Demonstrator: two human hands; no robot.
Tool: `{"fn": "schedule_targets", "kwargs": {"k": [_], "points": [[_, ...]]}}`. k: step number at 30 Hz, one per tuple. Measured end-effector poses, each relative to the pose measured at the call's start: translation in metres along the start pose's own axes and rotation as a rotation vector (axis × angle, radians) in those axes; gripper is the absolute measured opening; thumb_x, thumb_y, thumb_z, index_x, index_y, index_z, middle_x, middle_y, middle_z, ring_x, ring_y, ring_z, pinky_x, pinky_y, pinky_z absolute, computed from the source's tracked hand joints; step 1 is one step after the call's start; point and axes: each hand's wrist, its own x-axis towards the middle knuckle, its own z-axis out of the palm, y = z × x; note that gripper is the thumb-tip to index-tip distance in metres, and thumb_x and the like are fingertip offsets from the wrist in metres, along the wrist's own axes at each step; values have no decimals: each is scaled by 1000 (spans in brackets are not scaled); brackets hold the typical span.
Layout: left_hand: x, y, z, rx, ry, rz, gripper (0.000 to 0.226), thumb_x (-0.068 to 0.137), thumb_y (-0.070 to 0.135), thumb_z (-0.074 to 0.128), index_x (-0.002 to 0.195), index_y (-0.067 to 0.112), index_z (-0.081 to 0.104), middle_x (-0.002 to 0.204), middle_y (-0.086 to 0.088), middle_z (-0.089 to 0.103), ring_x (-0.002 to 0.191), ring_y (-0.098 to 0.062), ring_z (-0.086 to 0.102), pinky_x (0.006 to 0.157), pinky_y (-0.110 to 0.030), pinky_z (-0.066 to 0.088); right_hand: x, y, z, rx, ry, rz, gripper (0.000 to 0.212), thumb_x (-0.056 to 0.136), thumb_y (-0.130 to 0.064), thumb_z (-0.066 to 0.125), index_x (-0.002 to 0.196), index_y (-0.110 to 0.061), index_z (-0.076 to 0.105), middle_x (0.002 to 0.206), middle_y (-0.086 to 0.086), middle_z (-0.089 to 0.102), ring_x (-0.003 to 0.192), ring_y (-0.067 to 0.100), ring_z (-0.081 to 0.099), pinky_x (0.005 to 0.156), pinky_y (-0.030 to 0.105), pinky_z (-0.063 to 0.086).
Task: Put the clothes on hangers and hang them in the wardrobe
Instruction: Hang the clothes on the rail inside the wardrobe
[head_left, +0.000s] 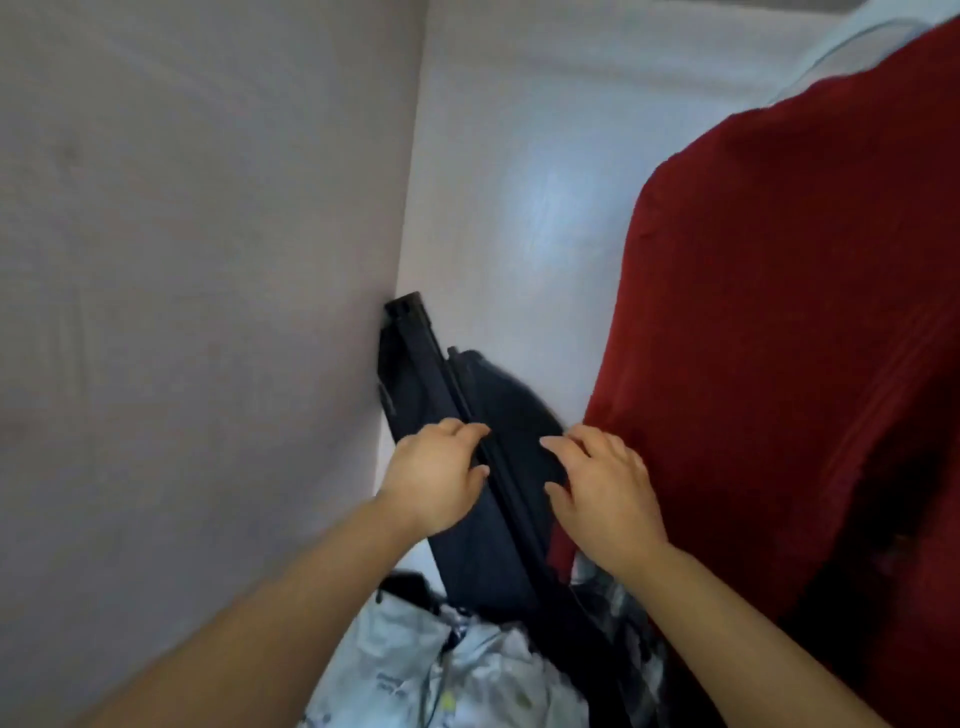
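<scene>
Progress: red garment (779, 338) already hangs inside wardrobe (208, 260), right side. Dark navy garment (514, 415) on black hanger (418, 332) sits low by back corner, between hands; whether hooked on rail, cannot tell. Patterned clothes (415, 665) below likely still to do. Hanger long axis diagonal: far end up-left into corner, near end down-right. Left hand (434, 480) grips hanger bar. Right hand (605, 493) rests on navy cloth, fingers loosely spread.

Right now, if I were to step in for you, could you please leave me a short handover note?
Left hand: grips the bar of the black hanger, which carries the dark garment.
Right hand: rests on that garment with fingers spread.
The red garment hangs to the right; patterned clothes lie below.
Done: the dark garment is on its hanger, inside the wardrobe near the left wall.
Left: the rail is out of view, so check that the hook is on, then probably hang the patterned clothes.
</scene>
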Motion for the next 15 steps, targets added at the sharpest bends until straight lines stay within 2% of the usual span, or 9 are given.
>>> {"fn": "schedule_targets", "kwargs": {"k": [8, 15], "points": [[-159, -50, 64, 10, -165, -484, 48, 95, 33, 41, 141, 26, 31, 144, 0, 38, 127, -23, 38, 104, -34, 28, -84, -62, 118, 204, -376, -194, 41, 90, -35, 50, 131, -31, 42, 131, -7, 42, 119, 15, 41, 99, 27, 31], [-331, -35, 75, 99, -251, -961, 49, 93, 34, 42, 141, 26, 32, 142, 0, 40, 129, -22, 37, 103, -34, 29, -173, -136, 159, 335, -594, -553, 46, 90, -38, 51, 134, -29, 41, 131, -7, 44, 119, 17, 44, 97, 28, 34]]}}
